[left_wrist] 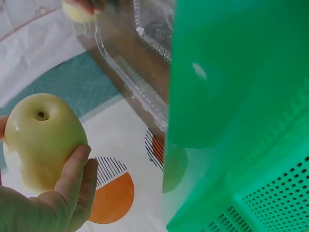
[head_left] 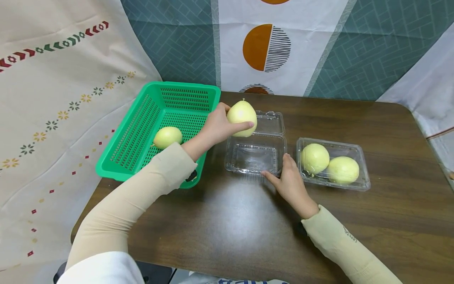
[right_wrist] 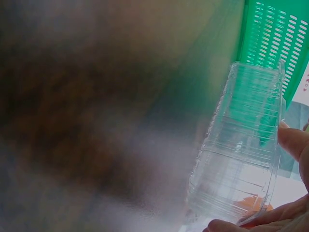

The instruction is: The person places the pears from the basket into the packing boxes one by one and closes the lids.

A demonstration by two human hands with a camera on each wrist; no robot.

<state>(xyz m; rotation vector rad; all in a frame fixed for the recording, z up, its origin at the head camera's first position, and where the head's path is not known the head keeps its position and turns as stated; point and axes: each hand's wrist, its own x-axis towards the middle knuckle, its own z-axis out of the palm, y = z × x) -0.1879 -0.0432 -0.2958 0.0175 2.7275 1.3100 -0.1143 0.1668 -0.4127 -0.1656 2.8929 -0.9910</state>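
My left hand (head_left: 221, 125) grips a pale yellow pear (head_left: 242, 117) with its stem pointing up, held above the left side of an open clear plastic clamshell box (head_left: 252, 154). In the left wrist view, thumb and fingers press opposite sides of the pear (left_wrist: 44, 140). My right hand (head_left: 291, 182) holds the box at its near right corner, thumb along the front rim and fingers at the right side. The right wrist view shows the box wall (right_wrist: 236, 140) between thumb and fingers. The box's lid (head_left: 270, 123) lies folded back, away from me.
To the left stands a green perforated basket (head_left: 122, 152) with another pear (head_left: 168, 137) inside. Right of the right hand, a second clear box (head_left: 361, 169) holds two pears (head_left: 315, 158). Patterned cloth (head_left: 170, 43) hangs behind the brown wooden table (head_left: 227, 232).
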